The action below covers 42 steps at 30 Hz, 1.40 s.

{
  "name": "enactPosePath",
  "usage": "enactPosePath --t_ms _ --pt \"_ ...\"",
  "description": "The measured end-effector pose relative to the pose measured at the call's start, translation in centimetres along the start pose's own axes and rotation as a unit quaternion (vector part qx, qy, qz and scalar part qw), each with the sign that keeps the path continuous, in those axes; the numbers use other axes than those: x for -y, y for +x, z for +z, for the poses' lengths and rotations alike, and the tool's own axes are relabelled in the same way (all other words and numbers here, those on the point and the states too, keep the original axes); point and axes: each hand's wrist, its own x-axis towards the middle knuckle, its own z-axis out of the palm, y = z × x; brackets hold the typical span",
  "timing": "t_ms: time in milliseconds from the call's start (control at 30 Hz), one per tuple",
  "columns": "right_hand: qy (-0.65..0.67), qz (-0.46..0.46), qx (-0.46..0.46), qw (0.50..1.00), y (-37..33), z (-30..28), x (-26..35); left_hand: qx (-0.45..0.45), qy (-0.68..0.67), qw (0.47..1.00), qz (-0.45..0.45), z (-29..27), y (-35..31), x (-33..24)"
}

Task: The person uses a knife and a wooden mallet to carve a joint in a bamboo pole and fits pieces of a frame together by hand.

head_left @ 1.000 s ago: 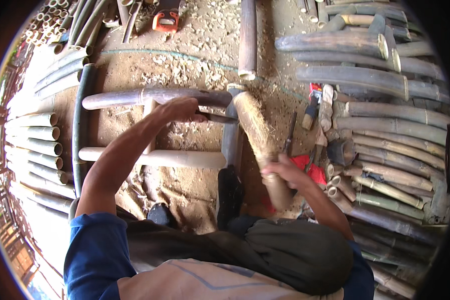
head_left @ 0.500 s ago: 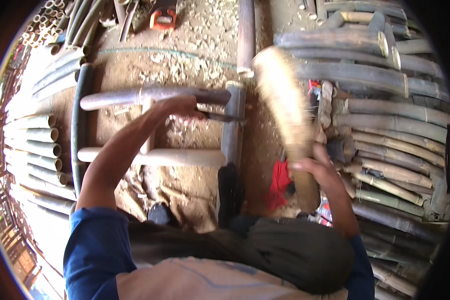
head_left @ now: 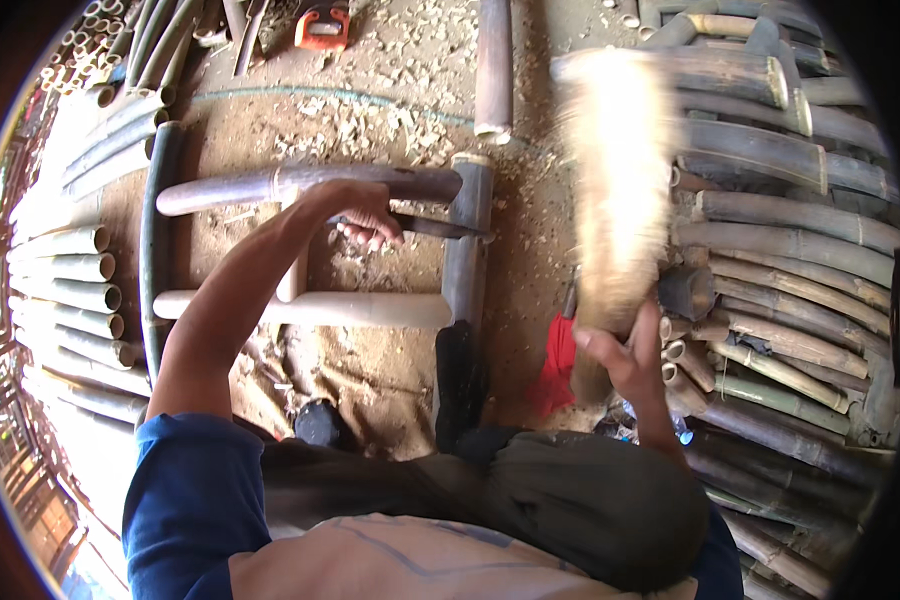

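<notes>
Head view: the left hand [head_left: 365,212] has its fingers curled closed round the handle end of a dark blade [head_left: 430,227], which points right, its tip over the upper part of a dark bamboo post [head_left: 467,280]; whether the tip is sunk in cannot be told. The right hand [head_left: 630,355] is wrapped round the lower part of a thick pale club [head_left: 620,190], upright in view and well apart from the blade, its upper length smeared by blur. A dark bar [head_left: 360,183] and a paler bar [head_left: 370,312] reach leftward from the post. Grey lines are printed across the shirt front [head_left: 400,552]; a small, shiny coloured packet [head_left: 625,425] near the right forearm is too small to read. Red cloth [head_left: 560,370] lies left of the right hand, and an orange-handled tool [head_left: 322,28] sits among pale shavings [head_left: 425,50]
</notes>
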Motion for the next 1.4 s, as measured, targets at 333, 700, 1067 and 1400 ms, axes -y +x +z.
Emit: enactPosePath --t_ms 333,700,1067,1400 --pt "0.115 0.238 0.038 0.964 -1.0 0.9 -9.5 0.026 0.03 0.999 0.001 -1.0 1.3 -0.1" --pt "0.207 0.229 -0.088 0.947 0.1 2.0 -13.8 -0.23 0.417 0.873 0.105 -3.0 -1.3 -5.9" --pt "-0.32 0.001 -0.2 0.926 -7.1 2.9 -18.3 -0.478 -0.003 0.876 0.065 6.5 -6.1 4.1" --pt "-0.209 0.216 -0.188 0.935 -23.8 12.0 -18.7 -0.434 -0.104 0.89 0.099 5.1 -6.1 3.0"
